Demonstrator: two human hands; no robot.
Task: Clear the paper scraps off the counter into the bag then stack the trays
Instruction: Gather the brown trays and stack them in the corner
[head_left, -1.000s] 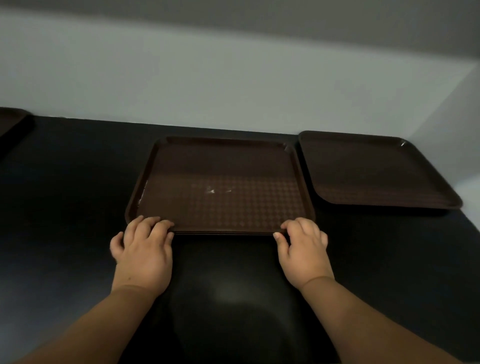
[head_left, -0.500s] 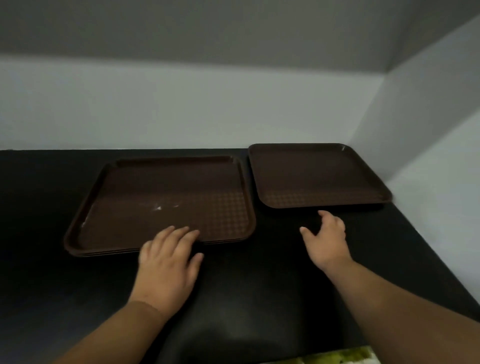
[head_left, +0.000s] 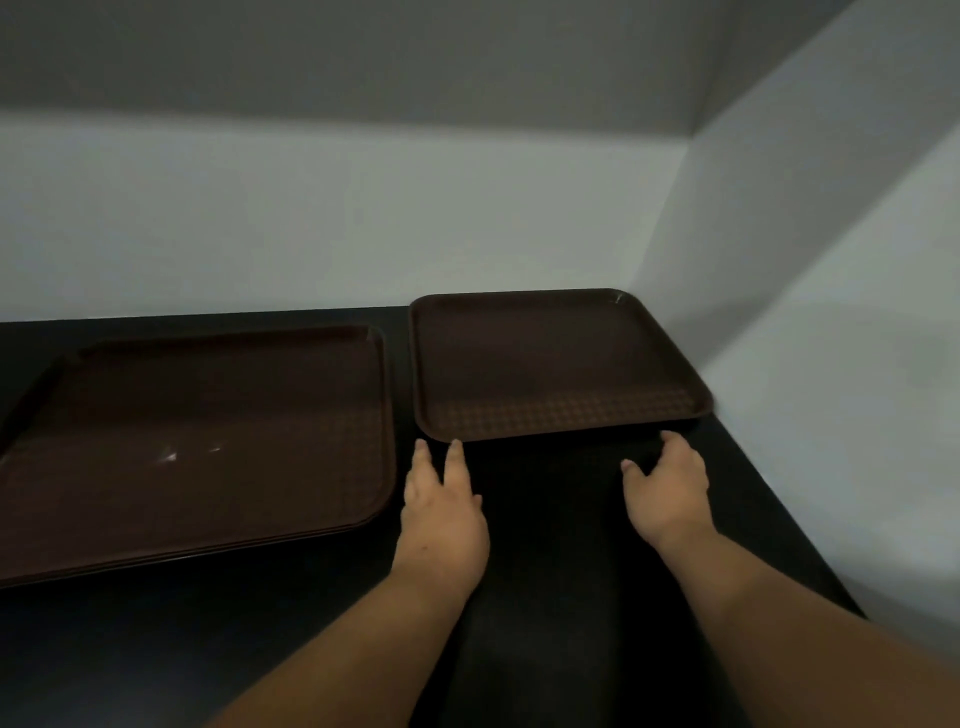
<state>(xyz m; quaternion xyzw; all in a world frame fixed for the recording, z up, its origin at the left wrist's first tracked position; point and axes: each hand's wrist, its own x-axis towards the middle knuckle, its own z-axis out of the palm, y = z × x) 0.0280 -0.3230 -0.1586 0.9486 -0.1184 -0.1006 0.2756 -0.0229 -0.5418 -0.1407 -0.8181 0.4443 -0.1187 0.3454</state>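
Both hands reach the near edge of the right tray.
The tray (head_left: 550, 364) lies flat on the dark bench (head_left: 545, 597) at centre right, its far corner by the wall (head_left: 779, 312). The left hand (head_left: 441, 512) is flat with straight fingers, its tips at the tray's near left corner. The right hand (head_left: 667, 491) is spread and loosely curved by the near right edge, holding nothing; contact with the rim cannot be told. A stack (head_left: 197, 441) of trays lies just beside it, at left.

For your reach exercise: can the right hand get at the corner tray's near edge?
Probably yes: the right hand, open, is almost at the near edge of the corner tray, with nothing visible between.
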